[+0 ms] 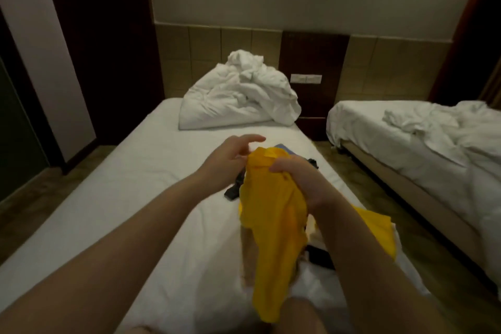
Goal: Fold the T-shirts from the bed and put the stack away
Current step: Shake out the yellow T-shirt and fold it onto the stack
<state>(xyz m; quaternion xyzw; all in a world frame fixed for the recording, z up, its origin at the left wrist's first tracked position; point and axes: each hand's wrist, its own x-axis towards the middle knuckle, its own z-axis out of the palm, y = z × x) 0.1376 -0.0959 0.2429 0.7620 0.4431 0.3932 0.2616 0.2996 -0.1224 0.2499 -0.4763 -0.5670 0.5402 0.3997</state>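
A yellow T-shirt (273,228) hangs bunched above the white bed (130,198), its lower end trailing toward the camera. My right hand (301,179) is shut on the shirt's upper part. My left hand (230,157) is just left of the shirt's top edge, fingers spread; whether it pinches the cloth is unclear. Under the shirt lie other garments: a black one (233,192), a blue one (284,147) and a beige one (248,255), mostly hidden.
A crumpled white duvet and pillow (238,95) are heaped at the head of the bed. A second bed (423,149) with rumpled sheets stands to the right across a narrow floor gap. A dark nightstand (311,106) sits between them.
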